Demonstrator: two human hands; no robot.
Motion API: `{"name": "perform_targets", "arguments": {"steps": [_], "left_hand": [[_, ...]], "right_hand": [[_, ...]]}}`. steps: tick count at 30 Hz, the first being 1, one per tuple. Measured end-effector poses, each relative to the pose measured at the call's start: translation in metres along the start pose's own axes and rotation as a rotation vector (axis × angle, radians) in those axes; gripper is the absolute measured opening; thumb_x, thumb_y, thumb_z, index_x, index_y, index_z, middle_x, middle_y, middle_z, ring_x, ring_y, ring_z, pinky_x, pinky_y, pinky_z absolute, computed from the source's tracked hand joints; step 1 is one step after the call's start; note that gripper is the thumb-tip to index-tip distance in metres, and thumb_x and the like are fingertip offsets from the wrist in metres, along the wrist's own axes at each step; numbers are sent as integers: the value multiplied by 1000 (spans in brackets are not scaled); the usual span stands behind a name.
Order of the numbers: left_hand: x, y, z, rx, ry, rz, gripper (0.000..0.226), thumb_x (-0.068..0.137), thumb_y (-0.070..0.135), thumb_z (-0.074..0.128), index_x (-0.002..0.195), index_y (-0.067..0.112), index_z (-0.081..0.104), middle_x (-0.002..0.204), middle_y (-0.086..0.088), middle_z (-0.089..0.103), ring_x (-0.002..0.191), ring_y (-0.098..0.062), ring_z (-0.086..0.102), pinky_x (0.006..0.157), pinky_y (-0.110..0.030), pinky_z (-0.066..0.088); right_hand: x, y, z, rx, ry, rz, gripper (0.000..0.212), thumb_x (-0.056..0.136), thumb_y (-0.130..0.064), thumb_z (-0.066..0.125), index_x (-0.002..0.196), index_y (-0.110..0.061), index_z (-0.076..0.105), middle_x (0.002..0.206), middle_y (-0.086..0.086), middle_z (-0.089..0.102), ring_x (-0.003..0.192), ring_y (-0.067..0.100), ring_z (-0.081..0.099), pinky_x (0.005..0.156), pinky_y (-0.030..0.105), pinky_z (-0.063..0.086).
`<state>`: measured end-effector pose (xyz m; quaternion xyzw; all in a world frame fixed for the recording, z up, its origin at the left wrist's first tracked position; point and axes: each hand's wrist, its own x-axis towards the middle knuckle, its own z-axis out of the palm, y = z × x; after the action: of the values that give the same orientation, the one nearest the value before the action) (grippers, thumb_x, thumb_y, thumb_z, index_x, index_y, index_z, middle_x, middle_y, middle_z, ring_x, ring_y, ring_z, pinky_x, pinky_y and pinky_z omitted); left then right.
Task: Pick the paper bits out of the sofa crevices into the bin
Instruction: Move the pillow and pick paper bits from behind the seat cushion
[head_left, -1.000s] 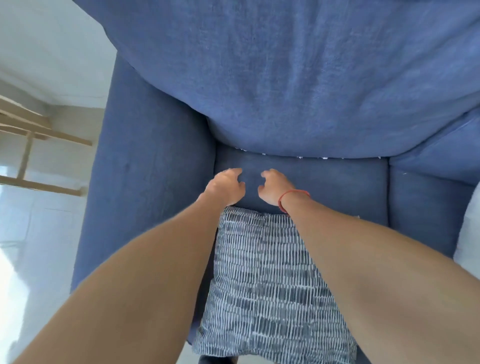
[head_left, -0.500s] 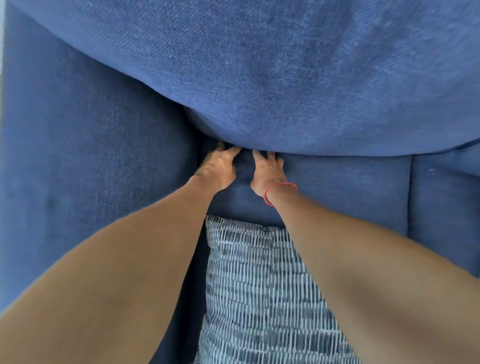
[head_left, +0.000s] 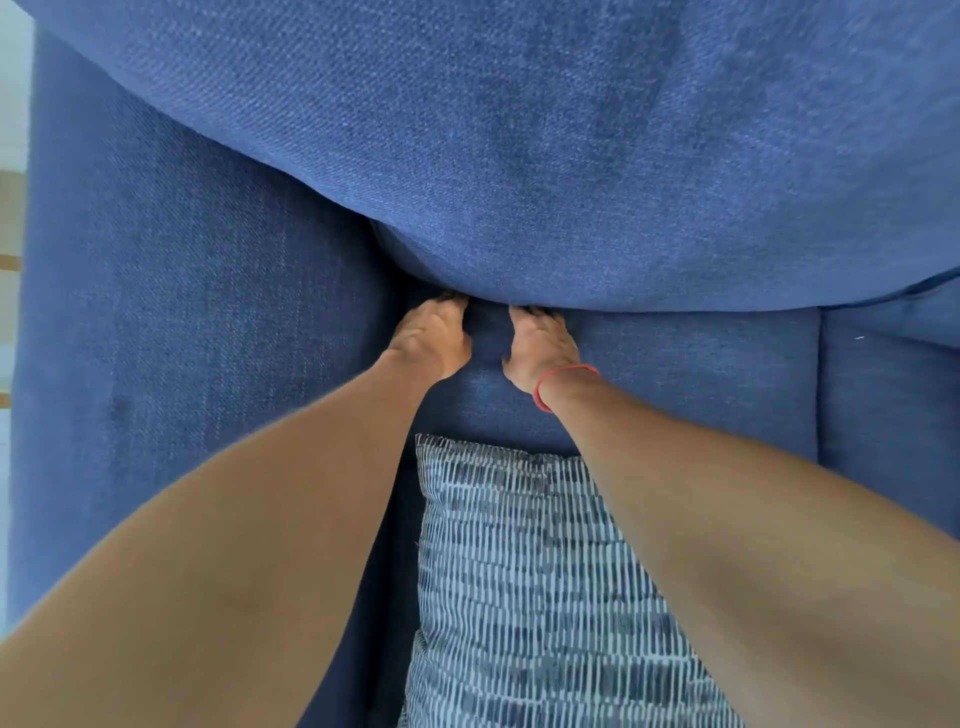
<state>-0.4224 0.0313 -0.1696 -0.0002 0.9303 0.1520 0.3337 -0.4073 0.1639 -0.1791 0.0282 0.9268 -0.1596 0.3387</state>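
Both the left hand (head_left: 431, 338) and right hand (head_left: 543, 343) reach side by side into the crevice running left-right under the dark blue woven-fabric back cushion (head_left: 519, 156), fingertips hidden, grip indeterminate; no paper bits or bin visible.

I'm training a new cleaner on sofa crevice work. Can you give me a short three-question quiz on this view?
1. True or false: the fingers of both hands are tucked under the back cushion.
2. Which wrist wears the red band? A) left B) right C) neither
3. Fill in: the patterned pillow lies on the seat between the two ____.

Key: 1 true: the left hand and the right hand both reach into the crevice where the back cushion meets the seat cushion, their fingertips hidden. 2 B. 3 forearms.
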Motion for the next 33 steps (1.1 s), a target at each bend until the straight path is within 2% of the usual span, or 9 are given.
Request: {"name": "perform_targets", "arguments": {"steps": [4, 6, 8, 12, 16, 21, 23, 25, 33], "left_hand": [[-22, -2, 0, -129, 112, -37, 33, 90, 16, 53, 122, 11, 62, 118, -14, 67, 111, -34, 60, 94, -36, 50], [-39, -3, -1, -233, 175, -76, 24, 89, 13, 53, 108, 8, 67, 106, -15, 70, 100, -35, 64, 86, -36, 54], [-57, -3, -6, -327, 215, -97, 17, 88, 11, 52, 99, 5, 64, 97, -14, 68, 90, -33, 64, 77, -34, 54], [-96, -10, -38, -394, 350, -102, 13, 87, 11, 50, 96, 4, 54, 81, -10, 59, 72, -29, 55, 62, -35, 48], [-136, -33, -85, -464, 544, -123, 26, 90, 13, 47, 114, 8, 55, 94, -14, 67, 84, -34, 61, 75, -43, 54], [-182, -97, -134, -615, 791, -241, 18, 96, 21, 48, 97, 9, 62, 90, -9, 67, 83, -29, 63, 71, -43, 54], [-202, -134, -142, -619, 856, -290, 17, 94, 18, 50, 95, 8, 64, 93, -10, 66, 87, -29, 61, 74, -35, 48], [-226, -172, -142, -640, 871, -387, 18, 91, 14, 51, 95, 6, 66, 99, -14, 66, 90, -30, 61, 75, -29, 44], [-315, -301, -89, -796, 838, -821, 19, 89, 13, 57, 107, 9, 64, 107, -13, 66, 99, -30, 62, 85, -36, 52]], "right_hand": [[-21, -4, -8, 30, 55, -69, 57, 89, -9, 60, 143, -13, 43, 144, 5, 49, 132, 30, 44, 105, 36, 42], [-35, -11, -11, 61, 129, -74, 32, 92, -12, 56, 123, -11, 61, 122, 12, 65, 115, 33, 58, 92, 37, 50], [-50, -21, -17, 99, 190, -66, 17, 94, -12, 52, 104, -8, 65, 103, 15, 70, 98, 35, 64, 81, 39, 54], [-81, -53, -41, 181, 229, -115, 20, 96, -14, 53, 115, -7, 58, 107, 17, 67, 97, 36, 63, 82, 44, 54], [-107, -100, -70, 193, 267, -188, 20, 96, -13, 51, 108, -5, 65, 106, 18, 67, 98, 39, 62, 77, 39, 52], [-134, -187, -84, 267, 295, -387, 17, 96, -20, 55, 99, -10, 69, 108, 12, 63, 98, 31, 61, 80, 42, 53], [-144, -224, -80, 250, 304, -460, 17, 96, -22, 56, 97, -11, 70, 110, 10, 58, 97, 29, 59, 78, 40, 53], [-154, -259, -69, 237, 279, -509, 19, 96, -24, 55, 96, -12, 69, 109, 9, 56, 94, 27, 59, 78, 39, 52], [-191, -379, 23, 122, 63, -665, 22, 95, -9, 49, 96, -10, 71, 105, 10, 68, 97, 26, 65, 86, 40, 56]]}}
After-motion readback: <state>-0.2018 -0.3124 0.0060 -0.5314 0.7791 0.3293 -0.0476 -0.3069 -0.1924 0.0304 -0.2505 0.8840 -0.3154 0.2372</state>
